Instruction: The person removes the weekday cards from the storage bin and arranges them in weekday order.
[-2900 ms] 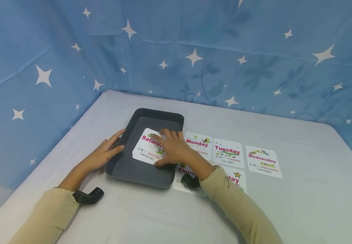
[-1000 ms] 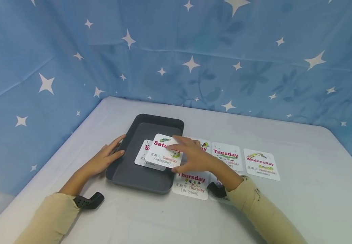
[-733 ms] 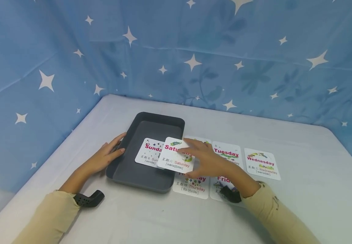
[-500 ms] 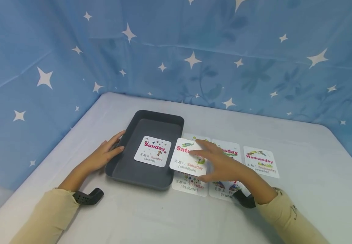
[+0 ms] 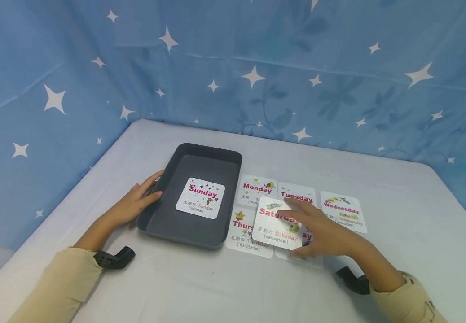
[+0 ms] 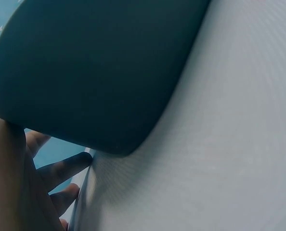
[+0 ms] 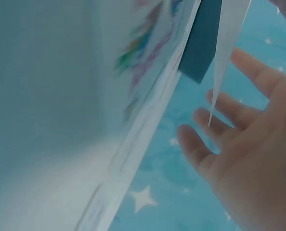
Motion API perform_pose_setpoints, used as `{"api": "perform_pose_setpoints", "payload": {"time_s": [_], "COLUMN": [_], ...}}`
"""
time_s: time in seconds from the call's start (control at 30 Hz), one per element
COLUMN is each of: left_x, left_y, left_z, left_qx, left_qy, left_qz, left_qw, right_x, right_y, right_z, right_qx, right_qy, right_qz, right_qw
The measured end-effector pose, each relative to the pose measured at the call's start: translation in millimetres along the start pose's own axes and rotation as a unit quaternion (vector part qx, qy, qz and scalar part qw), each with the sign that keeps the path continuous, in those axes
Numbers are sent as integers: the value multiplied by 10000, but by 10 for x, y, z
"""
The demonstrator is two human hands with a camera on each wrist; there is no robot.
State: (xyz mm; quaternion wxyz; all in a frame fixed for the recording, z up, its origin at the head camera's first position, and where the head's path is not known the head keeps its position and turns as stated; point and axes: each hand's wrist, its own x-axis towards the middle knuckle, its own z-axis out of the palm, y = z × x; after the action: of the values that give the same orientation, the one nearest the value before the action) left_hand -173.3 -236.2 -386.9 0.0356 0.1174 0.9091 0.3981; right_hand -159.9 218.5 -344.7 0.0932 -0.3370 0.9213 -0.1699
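My right hand (image 5: 330, 231) pinches a white card (image 5: 271, 227) printed "Saturday" by its right side, thumb at the near corner and fingers at the far one. The card is raised over the laid-out cards, hiding much of the Friday card (image 5: 307, 235) and parts of its neighbours. A dark grey tray (image 5: 200, 165) holds a card (image 5: 200, 197) printed "Sunday". Against the tray's left rim rests my left hand (image 5: 136, 202), thumb and index finger spread, fingers fairly straight; its other fingers are mostly hidden in the head view.
Right of the tray lie the Monday card (image 5: 255, 184), the Tuesday card (image 5: 295, 192) and the Wednesday card (image 5: 343, 211). The Thursday card (image 5: 237, 240) lies nearer. A white cloth covers the table (image 5: 200, 291); a blue star-patterned curtain (image 5: 200, 72) hangs behind.
My right hand has lifted the Saturday card off the Sunday card in the tray and carried it right, over the cards on the table. My left hand stays at the tray's left rim.
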Motion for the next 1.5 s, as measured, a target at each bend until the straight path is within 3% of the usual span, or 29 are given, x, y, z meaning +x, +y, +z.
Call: {"api": "perform_pose_setpoints", "payload": {"time_s": [0.5,0.63,0.8,1.03,1.33,1.5], "left_x": [-42,-35,-34,-30,-9,5], "left_y": [-43,-49,-35,-28,-18,-17], "left_z": [-53,-40,-40,-52,-22,-13], "left_qx": [51,7,27,43,52,61], "left_qy": [16,-23,-36,-38,-82,-85], "left_qz": [-37,-16,-21,2,-1,2], "left_qw": [10000,10000,10000,10000,10000,9999], "right_x": [-458,-579,-719,-849,-894,-907], "right_y": [243,333,513,629,713,749], "right_z": [50,-5,-149,-202,-202,-190], "right_qx": [-278,-270,138,-360,-243,-190], "right_qy": [119,-86,-674,-866,-1210,-1178], "right_qz": [130,274,800,1475,1786,1666], "right_qw": [9995,9992,9944,9846,9761,9788]}}
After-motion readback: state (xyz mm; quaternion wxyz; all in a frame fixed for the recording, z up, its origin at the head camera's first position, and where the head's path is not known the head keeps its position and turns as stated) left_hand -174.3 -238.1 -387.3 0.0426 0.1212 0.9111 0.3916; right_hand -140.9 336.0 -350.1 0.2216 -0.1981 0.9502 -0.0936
